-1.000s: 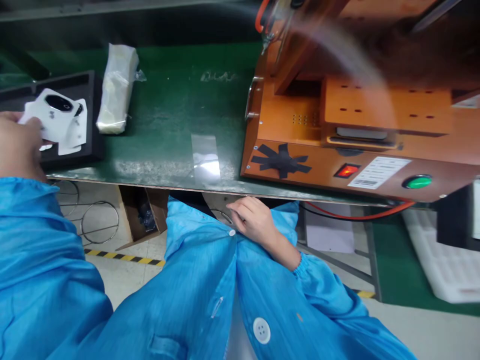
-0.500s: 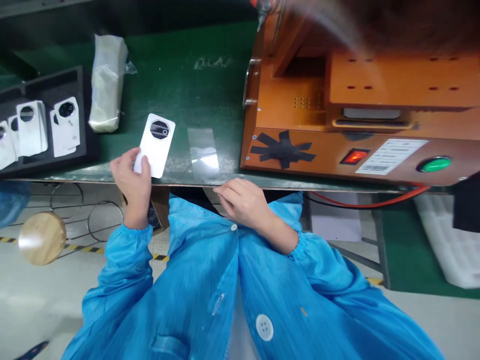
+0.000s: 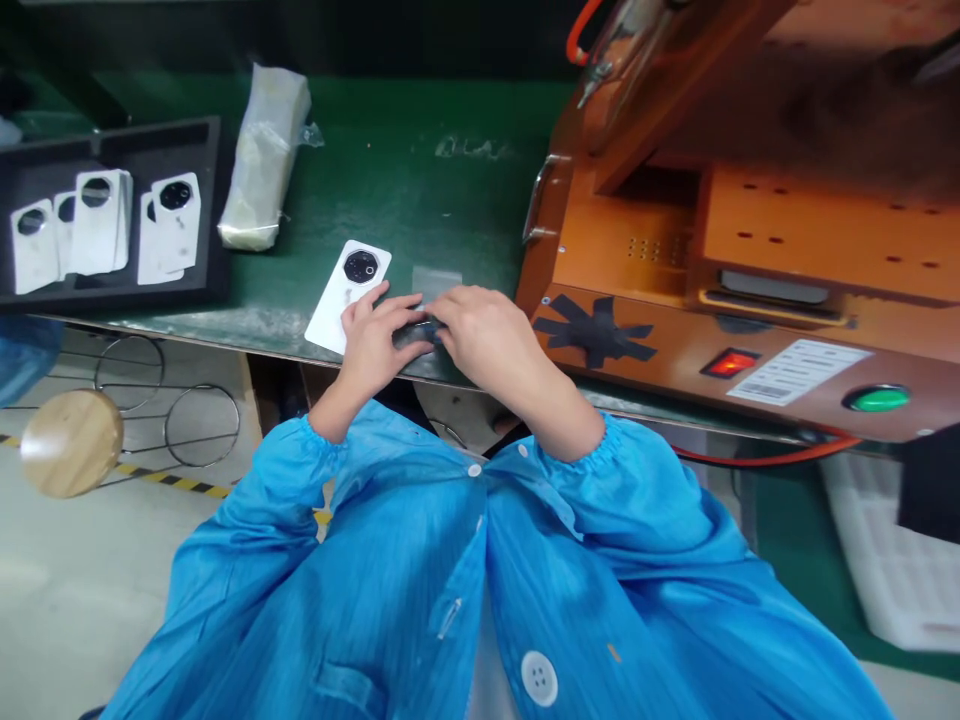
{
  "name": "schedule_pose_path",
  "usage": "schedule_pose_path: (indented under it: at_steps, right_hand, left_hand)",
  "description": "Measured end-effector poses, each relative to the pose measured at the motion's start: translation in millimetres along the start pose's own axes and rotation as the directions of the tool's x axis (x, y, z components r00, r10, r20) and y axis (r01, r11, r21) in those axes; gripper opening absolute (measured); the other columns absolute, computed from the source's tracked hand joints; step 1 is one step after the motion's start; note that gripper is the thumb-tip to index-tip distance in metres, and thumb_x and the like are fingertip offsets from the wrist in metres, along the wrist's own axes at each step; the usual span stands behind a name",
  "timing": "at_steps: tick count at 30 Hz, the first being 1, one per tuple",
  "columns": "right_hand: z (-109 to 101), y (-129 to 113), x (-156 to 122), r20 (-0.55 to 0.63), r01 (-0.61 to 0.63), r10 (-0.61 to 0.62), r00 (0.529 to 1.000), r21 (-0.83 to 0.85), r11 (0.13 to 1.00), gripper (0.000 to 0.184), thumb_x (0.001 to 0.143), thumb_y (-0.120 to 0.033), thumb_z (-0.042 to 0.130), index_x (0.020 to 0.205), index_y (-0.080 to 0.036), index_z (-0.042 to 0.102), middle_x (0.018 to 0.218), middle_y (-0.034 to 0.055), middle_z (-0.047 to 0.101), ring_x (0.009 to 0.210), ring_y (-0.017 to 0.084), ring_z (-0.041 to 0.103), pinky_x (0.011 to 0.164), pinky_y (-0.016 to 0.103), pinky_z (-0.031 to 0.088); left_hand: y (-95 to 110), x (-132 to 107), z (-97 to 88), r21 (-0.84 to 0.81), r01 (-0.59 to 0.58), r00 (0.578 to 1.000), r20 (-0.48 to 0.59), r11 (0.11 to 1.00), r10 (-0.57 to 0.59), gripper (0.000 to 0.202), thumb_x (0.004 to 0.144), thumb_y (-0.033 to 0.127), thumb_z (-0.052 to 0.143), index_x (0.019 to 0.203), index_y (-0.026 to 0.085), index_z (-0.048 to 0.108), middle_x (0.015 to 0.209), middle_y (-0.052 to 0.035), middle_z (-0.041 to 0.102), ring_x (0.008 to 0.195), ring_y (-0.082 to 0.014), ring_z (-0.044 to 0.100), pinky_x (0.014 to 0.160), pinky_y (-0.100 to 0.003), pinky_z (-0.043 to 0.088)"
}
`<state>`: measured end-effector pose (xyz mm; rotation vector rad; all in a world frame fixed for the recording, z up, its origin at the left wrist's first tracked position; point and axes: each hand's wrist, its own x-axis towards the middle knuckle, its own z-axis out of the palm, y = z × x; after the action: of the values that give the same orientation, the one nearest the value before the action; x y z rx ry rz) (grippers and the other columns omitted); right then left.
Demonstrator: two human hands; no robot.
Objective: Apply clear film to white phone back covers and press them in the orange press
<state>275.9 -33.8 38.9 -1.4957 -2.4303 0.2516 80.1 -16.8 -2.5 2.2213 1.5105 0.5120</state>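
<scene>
A white phone back panel (image 3: 328, 318) with a round black camera window lies tilted on the bench, partly under my left hand (image 3: 379, 335). That hand's thumb and index finger reach right, bent and apart, to the edge of a clear film strip (image 3: 437, 281). My right hand (image 3: 484, 330) is over the strip's near part, its fingers curled and pressed together at the strip. Both hands' fingertips almost meet there. Only the strip's far end shows; the fingers hide its near part.
On the left, a black tray (image 3: 112, 298) holds several white panels (image 3: 97, 225). Beside it lies a wrapped bundle (image 3: 262, 160). An orange machine (image 3: 615, 260) with a lit red switch (image 3: 730, 363) and a green button (image 3: 876, 399) stands right. A round stool (image 3: 71, 443) is below left.
My left hand has let go of the white panel and moved right to the clear film. My right hand has risen from the bench edge onto the film. The view has shifted.
</scene>
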Motion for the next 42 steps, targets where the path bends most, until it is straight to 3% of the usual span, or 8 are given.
schedule_pose_path:
  at_steps: [6, 18, 26, 30, 34, 37, 40, 42]
  right_hand:
    - [16.6, 3.8, 6.2, 0.028, 0.077, -0.075, 0.997, -0.055, 0.996, 0.029, 0.108, -0.012, 0.047, 0.121, -0.015, 0.073, 0.099, 0.0124, 0.079, 0.09, 0.027, 0.066, 0.077, 0.039, 0.035]
    - [0.5, -16.2, -10.0, 0.087, 0.302, -0.289, 0.953, -0.276, 0.913, 0.031, 0.106, -0.008, 0.045, 0.107, -0.01, 0.076, 0.099, 0.0172, 0.073, 0.093, 0.031, 0.059, 0.076, 0.044, 0.037]
    - [-18.8, -21.6, -34.1, -0.03, 0.185, -0.199, 0.979, -0.252, 0.95, 0.018, 0.097, -0.01, 0.055, 0.09, -0.016, 0.071, 0.083, 0.0145, 0.067, 0.078, 0.029, 0.058, 0.068, 0.042, 0.043]
    - [-47.1, -16.5, -41.4, -0.227, -0.041, 0.068, 0.971, 0.124, 0.991, 0.012, 0.094, -0.018, 0.062, 0.083, -0.022, 0.068, 0.076, 0.0069, 0.067, 0.069, 0.021, 0.061, 0.063, 0.036, 0.047]
    - [-43.0, -10.2, -29.3, -0.088, -0.226, 0.438, 0.895, 0.756, 0.614, 0.014, 0.09, -0.034, 0.072, 0.083, -0.023, 0.069, 0.068, 0.0001, 0.066, 0.056, 0.014, 0.058, 0.053, 0.028, 0.048]
    - [-20.0, -8.3, -14.8, 0.091, -0.261, 0.492, 0.866, 0.922, 0.288, 0.029, 0.081, -0.047, 0.081, 0.08, -0.02, 0.07, 0.065, -0.0002, 0.066, 0.053, 0.012, 0.058, 0.048, 0.025, 0.048]
    - [-1.1, -8.8, -2.2, 0.174, -0.278, 0.507, 0.844, 0.951, 0.138, 0.035, 0.076, -0.051, 0.085, 0.079, -0.019, 0.07, 0.067, 0.0014, 0.069, 0.053, 0.011, 0.058, 0.047, 0.023, 0.046]
    - [6.1, -9.4, 5.9, 0.159, -0.274, 0.518, 0.84, 0.949, 0.153, 0.035, 0.077, -0.051, 0.084, 0.078, -0.019, 0.069, 0.067, 0.0012, 0.068, 0.053, 0.011, 0.056, 0.047, 0.023, 0.043]
  left_hand:
    - [1.4, -1.6, 9.9, -0.087, 0.014, 0.993, -0.116, 0.996, -0.024, 0.006, 0.094, 0.032, 0.08, 0.099, 0.03, 0.083, 0.133, -0.0014, 0.08, 0.153, -0.0376, 0.049, 0.123, -0.066, 0.032]
    - [-3.1, -7.9, 15.5, 0.005, -0.072, 0.994, -0.08, 0.997, 0.073, 0.016, 0.1, 0.028, 0.071, 0.101, 0.032, 0.086, 0.142, -0.0011, 0.075, 0.157, -0.0367, 0.045, 0.123, -0.065, 0.031]
    - [7.3, -19.6, 10.4, 0.05, -0.122, 0.992, -0.022, 0.991, 0.124, 0.045, 0.091, 0.051, 0.081, 0.13, 0.028, 0.078, 0.157, -0.0079, 0.065, 0.158, -0.043, 0.042, 0.125, -0.064, 0.029]
    - [10.7, -23.7, 11.0, 0.063, -0.185, 0.983, 0.028, 0.981, 0.184, 0.076, 0.084, 0.075, 0.078, 0.141, 0.025, 0.071, 0.164, -0.0125, 0.057, 0.161, -0.0477, 0.035, 0.128, -0.067, 0.024]
    - [7.9, -28.2, 0.4, 0.062, -0.252, 0.968, 0.034, 0.966, 0.25, 0.09, 0.084, 0.085, 0.069, 0.152, 0.026, 0.062, 0.172, -0.0141, 0.047, 0.161, -0.0476, 0.036, 0.128, -0.066, 0.024]
    - [-14.2, -35.0, -24.9, 0.053, -0.206, 0.974, -0.079, 0.977, 0.21, 0.064, 0.103, 0.061, 0.049, 0.159, 0.029, 0.054, 0.173, -0.0111, 0.046, 0.156, -0.0355, 0.047, 0.126, -0.058, 0.029]
    - [-46.6, -48.9, -51.8, 0.096, -0.056, 0.987, -0.146, 0.994, 0.069, 0.055, 0.102, 0.034, 0.042, 0.154, 0.031, 0.059, 0.166, -0.0087, 0.055, 0.157, -0.0338, 0.045, 0.124, -0.058, 0.031]
    - [-59.5, -62.6, -59.1, 0.148, -0.027, 0.994, -0.098, 0.989, 0.042, 0.056, 0.096, 0.037, 0.054, 0.151, 0.031, 0.062, 0.164, -0.0106, 0.057, 0.158, -0.0406, 0.042, 0.123, -0.063, 0.031]
